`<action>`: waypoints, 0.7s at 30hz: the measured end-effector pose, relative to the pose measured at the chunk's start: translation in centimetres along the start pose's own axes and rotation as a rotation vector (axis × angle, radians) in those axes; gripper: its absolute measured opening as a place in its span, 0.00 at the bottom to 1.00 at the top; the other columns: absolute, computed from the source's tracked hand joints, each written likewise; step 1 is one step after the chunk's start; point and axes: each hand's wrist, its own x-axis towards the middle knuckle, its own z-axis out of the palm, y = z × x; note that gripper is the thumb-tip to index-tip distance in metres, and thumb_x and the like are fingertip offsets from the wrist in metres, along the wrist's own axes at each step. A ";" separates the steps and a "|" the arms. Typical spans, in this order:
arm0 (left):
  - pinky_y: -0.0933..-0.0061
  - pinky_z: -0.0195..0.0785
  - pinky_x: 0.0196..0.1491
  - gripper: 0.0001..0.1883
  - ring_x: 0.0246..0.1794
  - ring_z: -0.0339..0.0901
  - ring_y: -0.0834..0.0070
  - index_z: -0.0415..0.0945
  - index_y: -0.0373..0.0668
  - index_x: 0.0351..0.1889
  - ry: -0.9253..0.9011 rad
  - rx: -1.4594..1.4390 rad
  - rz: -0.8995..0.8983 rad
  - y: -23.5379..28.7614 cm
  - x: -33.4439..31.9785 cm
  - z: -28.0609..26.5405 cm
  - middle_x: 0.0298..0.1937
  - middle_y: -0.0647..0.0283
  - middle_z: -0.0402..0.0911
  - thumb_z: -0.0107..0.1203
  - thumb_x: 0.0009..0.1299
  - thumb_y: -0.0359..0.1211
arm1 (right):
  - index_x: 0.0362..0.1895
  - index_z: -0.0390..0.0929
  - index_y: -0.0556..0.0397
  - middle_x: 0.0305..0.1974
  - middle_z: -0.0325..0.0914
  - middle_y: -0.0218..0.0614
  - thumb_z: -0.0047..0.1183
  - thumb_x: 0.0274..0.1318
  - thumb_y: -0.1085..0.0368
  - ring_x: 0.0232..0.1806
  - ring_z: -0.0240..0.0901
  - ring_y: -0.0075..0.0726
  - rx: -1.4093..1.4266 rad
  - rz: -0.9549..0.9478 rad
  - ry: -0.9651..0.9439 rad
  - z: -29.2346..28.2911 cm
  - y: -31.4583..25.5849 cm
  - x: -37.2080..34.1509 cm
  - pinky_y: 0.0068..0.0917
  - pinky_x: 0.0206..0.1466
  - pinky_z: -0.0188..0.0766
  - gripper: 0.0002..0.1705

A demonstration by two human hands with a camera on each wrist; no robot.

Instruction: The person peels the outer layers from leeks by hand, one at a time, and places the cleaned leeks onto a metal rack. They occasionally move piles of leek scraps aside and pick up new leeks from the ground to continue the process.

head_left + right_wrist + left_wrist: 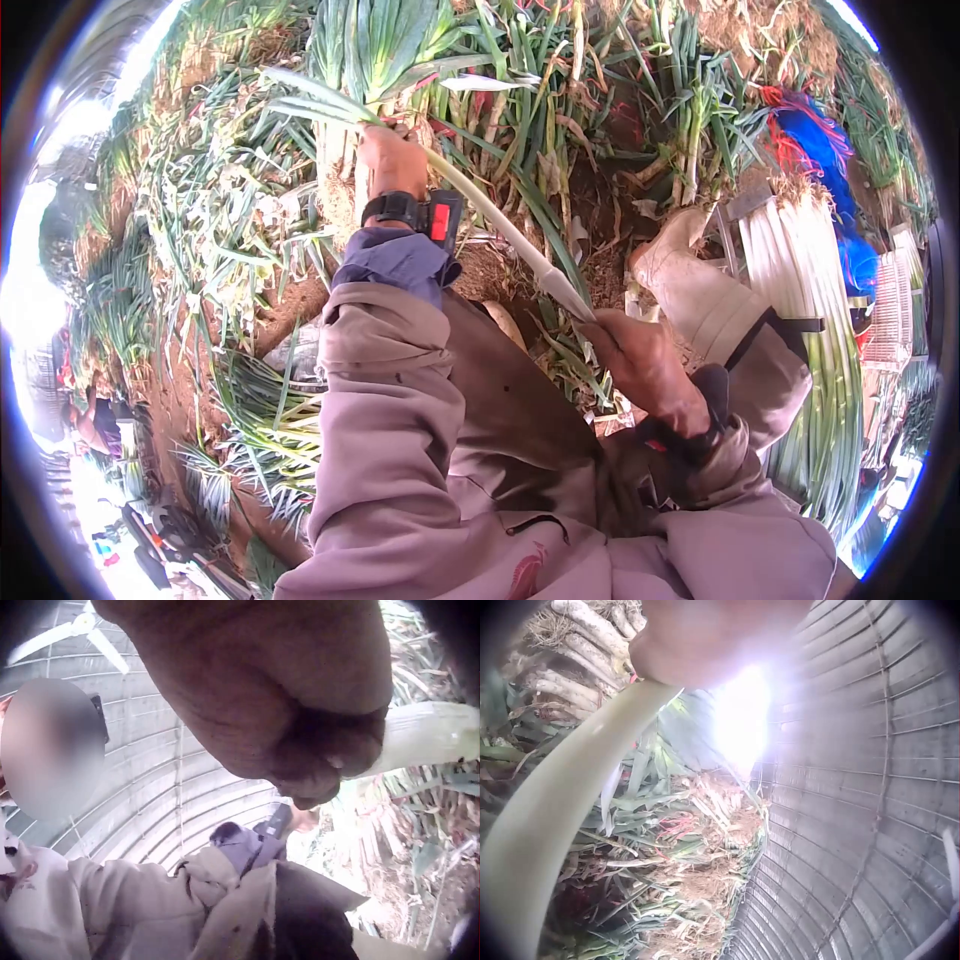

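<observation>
White and smooth, the shank of 1 long green onion (pixel 488 210) is stretched between your 2 hands, raised above the littered soil. You seem to be at the step of stripping its outer skin, because a ridge (pixel 549 278) shows on the shank, nearer to the lower end; this is only a judgement. For the next move, you would need a firm hold at the leaf end and an even pull at the other, without bending the shank.

Your left hand (pixel 393 160) is curled round the onion, and its green leaves (pixel 318 108) stick out past your fist. Your right hand (pixel 645 370) grips the lower end, fingers folded tightly; the tip itself is hidden. Beside your right leg lies a bundle of cleaner onions (pixel 795 250), roots away from you.
</observation>
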 end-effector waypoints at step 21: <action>0.60 0.73 0.50 0.33 0.44 0.76 0.65 0.72 0.32 0.59 0.332 -0.208 -0.068 12.3 -6.5 2.3 0.48 0.56 0.78 0.53 0.75 0.55 | 0.35 0.77 0.58 0.22 0.72 0.33 0.48 0.67 0.65 0.20 0.66 0.25 0.202 0.094 0.570 -7.1 3.7 -1.7 0.28 0.23 0.63 0.10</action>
